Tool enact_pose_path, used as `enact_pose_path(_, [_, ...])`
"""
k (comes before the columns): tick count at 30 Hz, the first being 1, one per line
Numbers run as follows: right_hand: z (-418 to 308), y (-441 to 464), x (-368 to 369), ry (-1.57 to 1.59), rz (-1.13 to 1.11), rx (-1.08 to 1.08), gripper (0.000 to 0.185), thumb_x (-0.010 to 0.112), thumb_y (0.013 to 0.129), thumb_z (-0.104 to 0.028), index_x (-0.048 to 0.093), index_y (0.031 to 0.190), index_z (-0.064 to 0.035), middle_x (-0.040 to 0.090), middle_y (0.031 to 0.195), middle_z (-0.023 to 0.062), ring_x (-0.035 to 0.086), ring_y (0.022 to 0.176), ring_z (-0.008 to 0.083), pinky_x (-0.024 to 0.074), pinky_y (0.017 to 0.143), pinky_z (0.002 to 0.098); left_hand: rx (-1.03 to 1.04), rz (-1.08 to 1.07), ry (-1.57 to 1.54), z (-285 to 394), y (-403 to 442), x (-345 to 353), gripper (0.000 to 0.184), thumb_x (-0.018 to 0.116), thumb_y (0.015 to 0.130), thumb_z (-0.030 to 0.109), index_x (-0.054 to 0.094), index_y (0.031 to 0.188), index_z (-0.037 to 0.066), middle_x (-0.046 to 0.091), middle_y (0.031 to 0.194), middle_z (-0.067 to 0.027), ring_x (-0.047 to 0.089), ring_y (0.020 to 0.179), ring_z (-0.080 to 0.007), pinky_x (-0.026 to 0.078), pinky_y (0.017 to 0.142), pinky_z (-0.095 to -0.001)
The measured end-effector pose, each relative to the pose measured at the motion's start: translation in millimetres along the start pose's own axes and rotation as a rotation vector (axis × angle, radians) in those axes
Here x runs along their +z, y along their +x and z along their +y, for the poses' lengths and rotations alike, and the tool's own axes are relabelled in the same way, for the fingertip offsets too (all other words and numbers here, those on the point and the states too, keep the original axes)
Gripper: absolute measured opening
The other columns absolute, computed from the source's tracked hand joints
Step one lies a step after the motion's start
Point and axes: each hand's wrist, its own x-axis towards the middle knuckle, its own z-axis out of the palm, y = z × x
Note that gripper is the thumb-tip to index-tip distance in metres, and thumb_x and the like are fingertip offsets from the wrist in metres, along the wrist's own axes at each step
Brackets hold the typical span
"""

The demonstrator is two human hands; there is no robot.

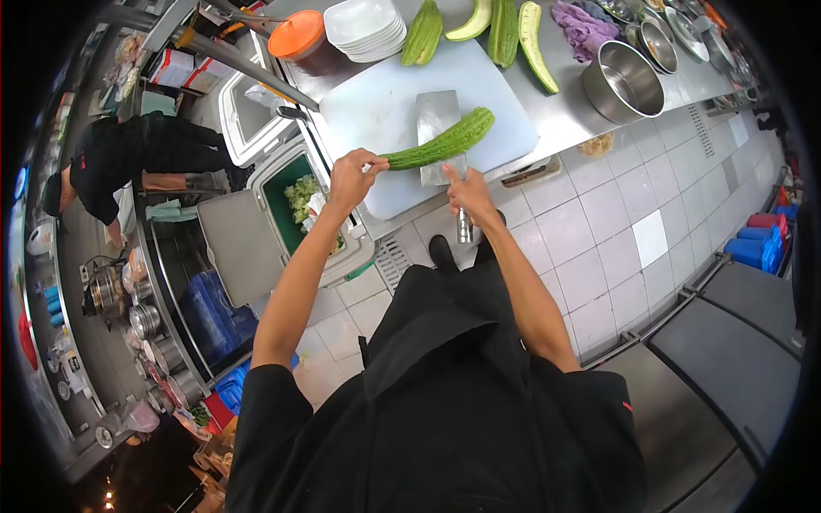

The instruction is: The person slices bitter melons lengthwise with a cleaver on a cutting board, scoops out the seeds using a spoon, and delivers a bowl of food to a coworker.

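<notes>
A long green ridged gourd (pixel 445 142) lies slanted over a white cutting board (pixel 359 107). Its thin left end is pinched in my left hand (pixel 352 179). My right hand (pixel 469 195) grips a metal cleaver (pixel 438 109) near the board's front edge, with the handle's end showing below the fingers. The wide blade rests beneath the gourd, and the gourd hides its middle. Behind the board lie a whole green gourd (pixel 422 34), another one (pixel 503 34) and pale cut halves (pixel 537 47).
White plates (pixel 366 27) are stacked beside an orange-lidded container (pixel 298 38). A steel pot (pixel 624 81) and a purple cloth (pixel 585 30) sit at right. An open bin (pixel 286 192) holds green scraps at lower left. Another person (pixel 137 154) stands farther left.
</notes>
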Motion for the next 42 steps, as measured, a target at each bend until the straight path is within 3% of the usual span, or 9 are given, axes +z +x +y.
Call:
enact_pose_path(8, [0, -7, 1, -0.068, -0.095, 0.101, 0.042, 0.064, 0.090, -0.038, 0.041, 0.096, -0.0036, 0.041, 0.059, 0.0005, 0.036, 0.041, 0.0069, 0.0334, 0.034, 0.0252, 0.234, 0.026, 0.088, 1, 8, -5, 0.005, 0.073, 0.074, 0.012, 0.071, 0.077, 0.008, 0.067, 0.080, -0.0063, 0.060, 0.076, -0.0250, 0.049, 0.068, -0.0362])
enact_pose_path(14, [12, -10, 34, -0.028, 0.034, 0.060, 0.037, 0.062, 0.091, -0.036, 0.043, 0.094, -0.0036, 0.041, 0.056, 0.0005, 0.036, 0.039, 0.0075, 0.0329, 0.033, 0.0255, 0.301, -0.020, 0.162, -1, 14, -7, 0.006, 0.073, 0.073, 0.013, 0.069, 0.072, 0.009, 0.066, 0.077, -0.0034, 0.058, 0.076, -0.0230, 0.046, 0.066, -0.0375])
enact_pose_path(26, [23, -10, 94, -0.073, 0.249, -0.137, 0.041, 0.057, 0.092, -0.030, 0.052, 0.086, 0.0097, 0.057, 0.054, 0.0133, 0.055, 0.038, 0.0213, 0.0418, 0.037, 0.0346, 0.302, -0.036, 0.210, -2, 20, -7, 0.009, 0.072, 0.074, 0.021, 0.071, 0.075, 0.012, 0.067, 0.078, -0.0009, 0.058, 0.078, -0.0224, 0.041, 0.071, -0.0365])
enact_pose_path(29, [25, -5, 88, -0.255, 0.309, -0.131, 0.043, 0.057, 0.092, -0.032, 0.052, 0.086, 0.0108, 0.058, 0.056, 0.0148, 0.058, 0.041, 0.0232, 0.0436, 0.038, 0.0359, 0.251, -0.167, 0.384, 23, 40, -2, 0.020, 0.071, 0.075, 0.033, 0.074, 0.082, 0.014, 0.068, 0.081, -0.0025, 0.060, 0.079, -0.0240, 0.043, 0.070, -0.0384])
enact_pose_path(31, [23, -2, 83, -0.221, 0.299, -0.119, 0.044, 0.058, 0.091, -0.032, 0.050, 0.090, 0.0120, 0.058, 0.058, 0.0156, 0.059, 0.042, 0.0233, 0.0446, 0.038, 0.0356, 0.376, 0.029, 0.179, 57, 56, 31, 0.039, 0.071, 0.073, 0.047, 0.073, 0.092, 0.013, 0.069, 0.084, -0.0071, 0.063, 0.082, -0.0246, 0.047, 0.070, -0.0400])
enact_pose_path(35, [27, 6, 74, -0.167, 0.153, -0.116, 0.042, 0.058, 0.090, -0.025, 0.045, 0.104, 0.0124, 0.062, 0.069, 0.0185, 0.060, 0.045, 0.0221, 0.0482, 0.039, 0.0349, 0.286, -0.340, 0.520, 105, 84, 88, 0.082, 0.077, 0.060, 0.059, 0.058, 0.119, 0.005, 0.067, 0.093, -0.0167, 0.064, 0.090, -0.0325, 0.051, 0.077, -0.0430])
enact_pose_path(37, [36, 17, 60, -0.125, -0.108, -0.297, 0.035, 0.055, 0.090, -0.020, 0.045, 0.109, 0.0078, 0.062, 0.072, 0.0182, 0.060, 0.046, 0.0215, 0.0490, 0.039, 0.0358, 0.266, -0.403, 0.522, 108, 101, 100, 0.078, 0.077, 0.060, 0.058, 0.061, 0.114, 0.004, 0.067, 0.094, -0.0177, 0.064, 0.089, -0.0341, 0.052, 0.077, -0.0433])
enact_pose_path(39, [13, 9, 50, -0.117, -0.052, -0.266, 0.031, 0.054, 0.088, -0.015, 0.046, 0.111, 0.0041, 0.063, 0.071, 0.0169, 0.062, 0.048, 0.0218, 0.0487, 0.039, 0.0354, 0.248, -0.479, 0.523, 112, 116, 93, 0.074, 0.077, 0.059, 0.056, 0.063, 0.109, 0.003, 0.067, 0.095, -0.0187, 0.065, 0.088, -0.0358, 0.052, 0.076, -0.0436])
enact_pose_path(42, [-25, 7, 27, -0.524, -0.018, -0.294, 0.037, 0.056, 0.085, -0.018, 0.045, 0.109, 0.0088, 0.064, 0.074, 0.0245, 0.065, 0.055, 0.0347, 0.0529, 0.051, 0.0419, 0.090, -0.377, 0.324, 110, 150, 65, 0.063, 0.078, 0.060, 0.052, 0.068, 0.097, 0.003, 0.068, 0.096, -0.0193, 0.066, 0.087, -0.0339, 0.053, 0.075, -0.0407])
